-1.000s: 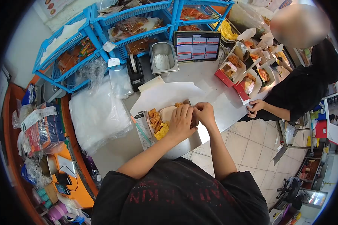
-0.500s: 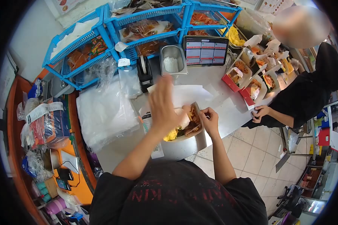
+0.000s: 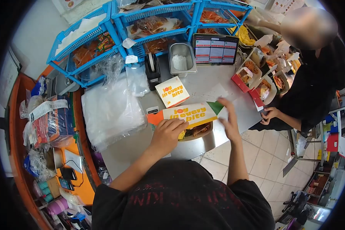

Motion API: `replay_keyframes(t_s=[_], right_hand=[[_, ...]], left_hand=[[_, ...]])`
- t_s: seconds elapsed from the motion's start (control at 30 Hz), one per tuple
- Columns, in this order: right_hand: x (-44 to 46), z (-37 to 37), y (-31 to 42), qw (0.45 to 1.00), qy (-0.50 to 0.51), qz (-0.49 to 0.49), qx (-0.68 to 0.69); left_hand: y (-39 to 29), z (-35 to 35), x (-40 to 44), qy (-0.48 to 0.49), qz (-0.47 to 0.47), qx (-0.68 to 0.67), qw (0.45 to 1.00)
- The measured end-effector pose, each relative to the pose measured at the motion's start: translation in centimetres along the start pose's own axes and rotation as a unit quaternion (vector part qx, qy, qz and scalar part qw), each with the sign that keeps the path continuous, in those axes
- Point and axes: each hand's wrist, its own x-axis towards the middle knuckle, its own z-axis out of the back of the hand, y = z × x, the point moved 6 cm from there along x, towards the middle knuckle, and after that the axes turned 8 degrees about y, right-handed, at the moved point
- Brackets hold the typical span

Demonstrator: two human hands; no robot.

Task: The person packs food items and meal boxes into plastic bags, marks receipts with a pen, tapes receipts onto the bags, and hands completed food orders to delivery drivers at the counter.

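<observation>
A food box [image 3: 191, 113] with yellow and orange print on its lid stands on the metal counter [image 3: 122, 153]. Its lid is folded partway over, and food [image 3: 197, 131] shows below the front edge. My left hand [image 3: 168, 134] lies at the left front of the lid, fingers closed against its edge. At the right end, by a green flap, my right hand [image 3: 229, 119] is raised with its fingers apart. Behind the lid sits a smaller closed box [image 3: 172, 92] with the same print.
Blue baskets [image 3: 157, 34] of packets, a metal tin [image 3: 182, 59] and a tablet [image 3: 215, 49] stand at the back. Plastic bags [image 3: 111, 115] lie left. Open food boxes [image 3: 250, 78] are at the right, beside a co-worker in black [image 3: 306, 84].
The lid has swung forward over the food, its printed side now showing. My left hand has come down onto its front edge. My right hand has opened. The small box has come into sight.
</observation>
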Motion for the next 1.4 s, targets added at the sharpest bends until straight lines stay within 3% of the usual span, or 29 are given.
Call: replay_keyframes(t_s=[0.07,0.1,0.27,0.33,0.53,0.63,0.77,0.83,0.9,0.93,1.03,1.1,1.13,1.2,1.23,1.3,1.33,1.4], right_hand=[[-0.2,-3.2,2.8,0.940,0.227,0.099,-0.236],[-0.2,-3.5,1.9,0.928,0.246,0.088,-0.267],[2.2,-4.3,2.4,0.920,0.172,0.186,-0.300],[3.3,-4.4,1.6,0.949,0.162,0.166,-0.211],[4.7,-4.3,1.9,0.929,0.110,0.293,-0.196],[5.2,-4.7,1.1,0.942,0.140,0.256,-0.165],[5.6,-5.0,1.9,0.957,0.171,0.216,-0.097],[6.0,-5.0,0.9,0.962,0.227,0.147,-0.036],[6.3,-4.7,0.9,0.966,0.239,0.096,-0.031],[6.3,-4.7,0.9,0.967,0.251,0.045,-0.026],[6.2,-4.9,1.9,0.962,0.264,0.054,-0.046],[6.0,-4.8,2.0,0.957,0.274,0.070,-0.069],[5.9,-4.6,1.8,0.951,0.283,0.069,-0.101],[5.5,-4.4,1.2,0.944,0.296,0.064,-0.130],[5.6,-4.2,0.4,0.954,0.261,0.051,-0.138],[5.4,-4.0,-0.1,0.965,0.222,0.045,-0.134],[5.3,-4.0,-0.1,0.965,0.224,0.045,-0.129],[4.9,-3.9,0.0,0.964,0.243,0.030,-0.100]], left_hand=[[0.8,0.4,-0.1,-0.036,0.027,-0.041,0.998],[1.6,0.7,-0.3,-0.072,0.055,-0.081,0.993],[4.8,1.2,1.3,-0.101,0.040,-0.080,0.991],[5.0,1.4,1.9,-0.110,0.017,-0.041,0.993],[7.2,1.8,2.6,-0.160,-0.015,-0.141,0.977],[7.8,1.6,2.7,-0.105,-0.048,-0.123,0.986],[8.5,2.1,3.0,-0.077,0.015,-0.235,0.969],[8.5,2.3,2.9,-0.059,0.039,-0.284,0.956],[9.5,1.6,2.8,-0.002,0.138,-0.357,0.924],[9.2,2.0,2.8,-0.002,0.140,-0.358,0.923],[8.1,3.1,3.1,0.060,0.205,-0.302,0.929],[7.2,2.6,3.3,0.211,0.248,-0.248,0.912],[7.0,2.1,3.3,0.211,0.250,-0.249,0.912],[7.2,1.8,3.5,0.100,0.246,-0.179,0.947],[7.3,0.8,3.3,0.101,0.252,-0.179,0.946],[6.1,2.6,3.0,-0.148,0.111,-0.117,0.976],[6.1,2.9,2.1,-0.147,0.115,-0.113,0.976],[6.8,4.7,-1.9,-0.182,0.244,-0.035,0.952]])
